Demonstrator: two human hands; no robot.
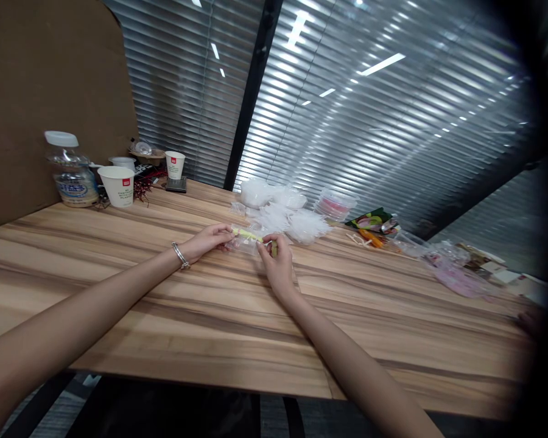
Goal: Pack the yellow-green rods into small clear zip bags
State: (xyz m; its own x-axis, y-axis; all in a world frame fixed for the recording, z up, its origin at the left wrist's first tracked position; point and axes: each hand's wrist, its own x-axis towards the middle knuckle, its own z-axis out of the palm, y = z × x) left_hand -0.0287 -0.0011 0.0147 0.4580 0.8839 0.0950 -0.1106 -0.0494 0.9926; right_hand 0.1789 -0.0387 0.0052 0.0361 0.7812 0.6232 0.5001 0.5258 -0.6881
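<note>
Between my two hands, low over the table, is a small clear plastic bag (249,244) with a yellow strip (247,234) along its upper edge. My left hand (212,238), with a silver bracelet at the wrist, pinches the bag's left end. On the other side my right hand (276,258) is closed at the bag's right end, thumb and fingers together. Whether the right fingers also hold something small is too fine to make out. Just beyond the hands lies a heap of white, wispy plastic bundles (278,219).
Clear round tubs (335,205) stand behind the heap. A green packet (369,219), an orange item (371,238) and pink plastic bags (461,277) lie to the right. At left are a jar (75,182), paper cups (119,187) and a small black scale (176,185). Blinds close off the back.
</note>
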